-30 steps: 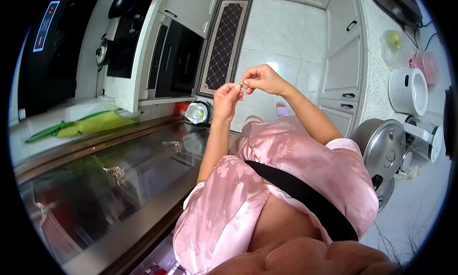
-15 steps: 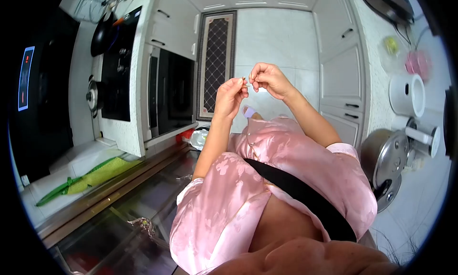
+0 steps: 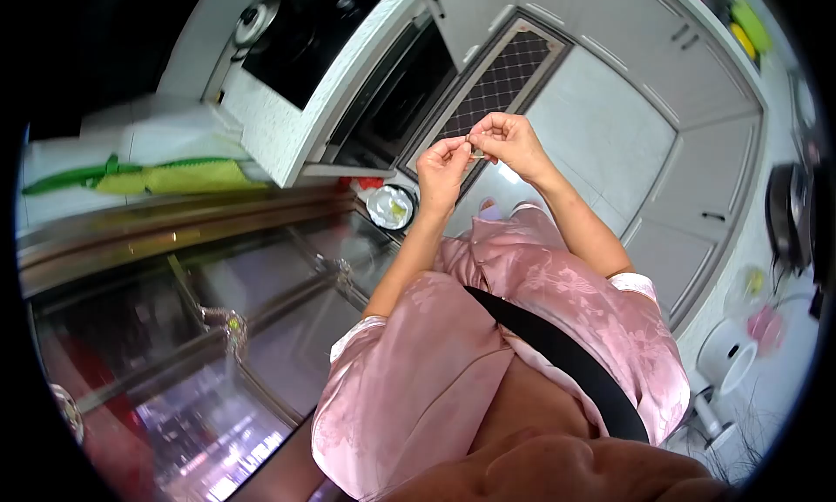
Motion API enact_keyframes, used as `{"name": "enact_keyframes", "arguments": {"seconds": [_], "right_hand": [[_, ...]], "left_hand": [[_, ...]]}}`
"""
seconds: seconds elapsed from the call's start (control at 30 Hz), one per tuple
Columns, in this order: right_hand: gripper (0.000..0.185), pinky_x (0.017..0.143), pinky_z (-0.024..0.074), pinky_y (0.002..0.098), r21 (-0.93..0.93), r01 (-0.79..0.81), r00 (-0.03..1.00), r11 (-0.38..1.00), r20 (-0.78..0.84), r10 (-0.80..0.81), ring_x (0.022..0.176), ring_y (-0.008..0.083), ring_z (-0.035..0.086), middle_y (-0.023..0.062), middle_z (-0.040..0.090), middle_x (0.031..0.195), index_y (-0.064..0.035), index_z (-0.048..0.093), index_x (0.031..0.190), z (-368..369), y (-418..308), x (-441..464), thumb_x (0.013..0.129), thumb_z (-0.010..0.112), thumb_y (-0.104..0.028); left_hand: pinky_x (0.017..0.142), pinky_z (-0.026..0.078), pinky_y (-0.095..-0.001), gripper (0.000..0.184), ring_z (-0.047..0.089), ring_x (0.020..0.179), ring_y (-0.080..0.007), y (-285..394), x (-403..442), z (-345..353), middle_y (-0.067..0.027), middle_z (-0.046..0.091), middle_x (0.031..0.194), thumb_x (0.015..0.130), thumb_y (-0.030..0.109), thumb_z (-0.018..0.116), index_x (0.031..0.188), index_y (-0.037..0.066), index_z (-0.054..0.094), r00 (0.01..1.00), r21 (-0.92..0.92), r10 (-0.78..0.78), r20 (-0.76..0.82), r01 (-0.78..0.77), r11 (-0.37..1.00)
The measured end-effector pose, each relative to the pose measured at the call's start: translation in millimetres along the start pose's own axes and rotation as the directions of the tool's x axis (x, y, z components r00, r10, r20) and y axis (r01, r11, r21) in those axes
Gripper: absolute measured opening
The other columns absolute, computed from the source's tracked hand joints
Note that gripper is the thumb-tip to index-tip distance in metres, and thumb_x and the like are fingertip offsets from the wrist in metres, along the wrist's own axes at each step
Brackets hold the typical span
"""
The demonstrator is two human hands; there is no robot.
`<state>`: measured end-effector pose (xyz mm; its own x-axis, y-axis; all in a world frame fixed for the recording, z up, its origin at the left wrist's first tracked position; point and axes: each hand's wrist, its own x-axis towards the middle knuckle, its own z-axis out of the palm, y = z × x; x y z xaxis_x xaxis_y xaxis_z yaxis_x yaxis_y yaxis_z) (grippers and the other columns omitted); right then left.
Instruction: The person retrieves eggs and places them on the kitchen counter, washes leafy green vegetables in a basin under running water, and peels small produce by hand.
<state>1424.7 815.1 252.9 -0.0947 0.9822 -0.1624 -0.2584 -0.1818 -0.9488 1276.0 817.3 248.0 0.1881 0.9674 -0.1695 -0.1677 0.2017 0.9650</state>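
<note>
My left hand (image 3: 442, 173) and my right hand (image 3: 512, 147) meet in front of my body, fingertips touching. Each hand is closed in a pinch of thumb and fingers. Between the fingertips is a small pale piece (image 3: 476, 150), too small to make out. Which hand bears it is unclear. Below the hands are the pink satin garment (image 3: 557, 276) and my feet on the tiled floor.
A lined bin (image 3: 390, 208) stands left of my left forearm, beside a glass-doored cabinet (image 3: 270, 284). Beyond are a dark patterned mat (image 3: 509, 77), an oven (image 3: 392, 93) and a cooktop with a pot (image 3: 257, 21). A counter with appliances runs along the right.
The view has turned, so the kitchen appears tilted and more of the glass-doored cabinet shows. My hands, slightly apart half a second ago, now touch at the fingertips.
</note>
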Motion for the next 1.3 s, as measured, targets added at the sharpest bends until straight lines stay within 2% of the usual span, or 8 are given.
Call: {"name": "enact_keyframes", "arguments": {"seconds": [0.17,0.23,0.6,0.7,0.83,1.03,1.23,1.3], "right_hand": [[0.007,0.047,0.0385,0.0154,-0.059,-0.068,0.973,0.996,0.216,0.079,0.054,0.0018,0.049,-0.0011,0.058,0.067,-0.0014,0.059,0.083,25,6,47,0.08,0.061,-0.007],[0.006,0.047,0.0378,0.0147,-0.017,-0.019,0.949,1.0,0.314,0.023,0.055,0.0009,0.049,-0.0012,0.059,0.068,-0.0005,0.059,0.084,33,11,64,0.081,0.06,-0.006],[0.006,0.045,0.0344,0.0146,-0.162,-0.168,0.711,0.972,0.663,0.234,0.052,0.0006,0.046,-0.0034,0.057,0.062,-0.0023,0.062,0.082,71,12,136,0.08,0.062,-0.008],[0.006,0.046,0.0332,0.0146,-0.184,-0.169,0.628,0.968,0.738,0.249,0.052,0.0,0.045,-0.0043,0.056,0.062,-0.0034,0.063,0.082,90,12,142,0.081,0.063,-0.009],[0.007,0.046,0.0322,0.0146,-0.297,-0.149,0.531,0.943,0.78,0.33,0.053,-0.0012,0.043,-0.0049,0.055,0.063,-0.0035,0.062,0.081,121,25,147,0.082,0.062,-0.011],[0.006,0.044,0.0334,0.0149,-0.269,-0.158,0.487,0.95,0.816,0.312,0.052,-0.0006,0.045,-0.0031,0.058,0.065,-0.0026,0.061,0.08,179,50,133,0.081,0.062,-0.009],[0.007,0.045,0.038,0.0157,-0.298,-0.158,0.365,0.942,0.868,0.336,0.054,0.0013,0.051,-0.0003,0.061,0.068,-0.0021,0.061,0.081,228,60,122,0.081,0.062,-0.009],[0.007,0.044,0.0386,0.0161,-0.226,-0.189,0.337,0.956,0.899,0.279,0.055,0.0021,0.052,0.0,0.061,0.069,-0.0023,0.061,0.083,240,68,118,0.082,0.062,-0.009]], "left_hand": [[0.059,0.044,-0.0182,0.012,0.055,0.065,-0.0059,-4,7,-31,-0.003,0.061,0.076,0.083,0.005,0.057,0.091,-0.003,0.06,0.974,0.009,0.049,-0.221,-0.049,0.999],[0.06,0.044,-0.0185,0.012,0.056,0.066,-0.0063,-7,7,-39,-0.0031,0.061,0.076,0.083,0.006,0.057,0.09,-0.004,0.06,0.946,0.023,0.056,-0.318,-0.051,0.998],[0.061,0.043,-0.0202,0.015,0.055,0.066,-0.0069,-6,11,-57,-0.0033,0.062,0.077,0.083,0.01,0.059,0.09,-0.003,0.061,0.748,0.091,0.12,-0.653,-0.08,0.993],[0.062,0.044,-0.0205,0.017,0.056,0.067,-0.0077,0,1,-67,-0.0037,0.062,0.078,0.083,0.011,0.059,0.092,-0.003,0.061,0.724,0.166,0.09,-0.684,0.033,0.986],[0.064,0.045,-0.0211,0.018,0.057,0.068,-0.0083,-11,-13,-87,-0.0043,0.062,0.079,0.084,0.011,0.058,0.094,-0.004,0.061,0.664,0.093,0.109,-0.739,-0.06,0.994],[0.065,0.045,-0.0213,0.017,0.057,0.07,-0.0089,-17,-46,-136,-0.0044,0.062,0.079,0.084,0.01,0.057,0.094,-0.004,0.061,0.621,0.127,0.145,-0.77,-0.073,0.989],[0.065,0.044,-0.0214,0.014,0.056,0.069,-0.0083,-5,-78,-170,-0.0034,0.061,0.076,0.085,0.009,0.055,0.092,-0.002,0.061,0.603,0.144,0.136,-0.786,-0.036,0.989],[0.065,0.044,-0.0211,0.013,0.055,0.068,-0.0081,-3,-86,-178,-0.003,0.061,0.076,0.085,0.009,0.055,0.09,-0.002,0.061,0.593,0.099,0.141,-0.793,-0.103,0.99]]}}
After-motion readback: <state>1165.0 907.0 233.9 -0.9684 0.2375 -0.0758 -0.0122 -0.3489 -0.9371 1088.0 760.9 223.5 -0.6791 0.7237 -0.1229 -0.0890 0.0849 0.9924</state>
